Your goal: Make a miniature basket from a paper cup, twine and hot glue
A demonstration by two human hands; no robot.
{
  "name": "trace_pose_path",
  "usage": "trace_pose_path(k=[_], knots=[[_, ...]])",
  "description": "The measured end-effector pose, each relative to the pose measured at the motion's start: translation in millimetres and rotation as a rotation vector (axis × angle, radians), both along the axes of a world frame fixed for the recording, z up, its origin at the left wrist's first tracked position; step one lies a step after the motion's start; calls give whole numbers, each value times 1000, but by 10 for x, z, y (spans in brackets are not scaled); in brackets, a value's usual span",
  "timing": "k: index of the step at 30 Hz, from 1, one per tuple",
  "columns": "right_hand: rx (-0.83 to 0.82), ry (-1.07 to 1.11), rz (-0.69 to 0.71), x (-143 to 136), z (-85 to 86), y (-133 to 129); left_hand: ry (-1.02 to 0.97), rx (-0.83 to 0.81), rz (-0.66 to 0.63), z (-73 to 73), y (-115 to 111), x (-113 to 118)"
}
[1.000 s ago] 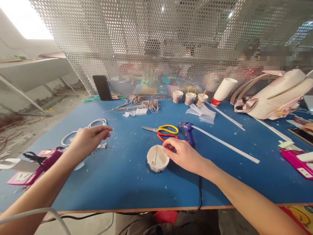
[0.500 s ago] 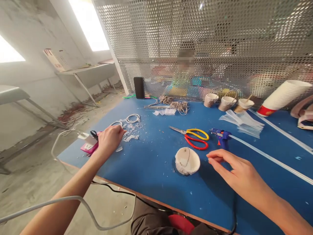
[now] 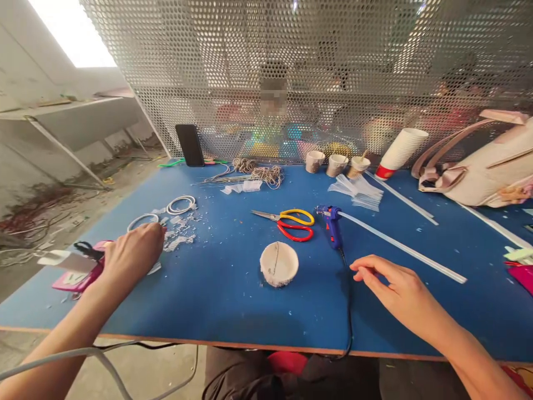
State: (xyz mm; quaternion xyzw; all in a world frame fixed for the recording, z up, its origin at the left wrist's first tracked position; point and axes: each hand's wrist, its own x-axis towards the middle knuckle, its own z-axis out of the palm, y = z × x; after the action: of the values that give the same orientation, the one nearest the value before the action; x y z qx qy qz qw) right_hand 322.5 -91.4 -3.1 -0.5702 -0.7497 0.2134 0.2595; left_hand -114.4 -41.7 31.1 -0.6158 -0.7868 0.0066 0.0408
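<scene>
Right hand [image 3: 397,286] loosely spread, nothing visible in it, right of the white cup [image 3: 286,262]; left hand [image 3: 135,248] curled, well left of it, can't tell if pinching. Blue table [image 3: 208,311] under cup, scissors [image 3: 278,217] just beyond, glue gun [image 3: 332,219] beyond right, white scraps [image 3: 180,242] left. Probably between handlings; lifting cup calls for right hand leftward.

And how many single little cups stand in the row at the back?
3. The left cup is nearest the twine, the middle cup comes next, and the right cup is nearest the paper-cup stack. None in the row looks hidden.
</scene>
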Motion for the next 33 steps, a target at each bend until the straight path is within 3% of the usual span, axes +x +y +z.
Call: trace_pose_path(k=[4, 8, 18, 26, 33], knots=[[-38, -83, -107, 132, -34, 101, 139, -10, -89, 23, -3, 83], [-84, -95, -190, 172, -28, 224, 91, -14, -157, 10, 35, 163], [-250, 201, -89, -149, 90, 204, -140, 131, -300, -62, 49, 349], [-36, 10, 9, -262, 105, 280, -203, 117, -258, -20, -86, 383], [-160, 67, 126, -412, 35, 343, -170, 133, -214, -16, -179, 374]])
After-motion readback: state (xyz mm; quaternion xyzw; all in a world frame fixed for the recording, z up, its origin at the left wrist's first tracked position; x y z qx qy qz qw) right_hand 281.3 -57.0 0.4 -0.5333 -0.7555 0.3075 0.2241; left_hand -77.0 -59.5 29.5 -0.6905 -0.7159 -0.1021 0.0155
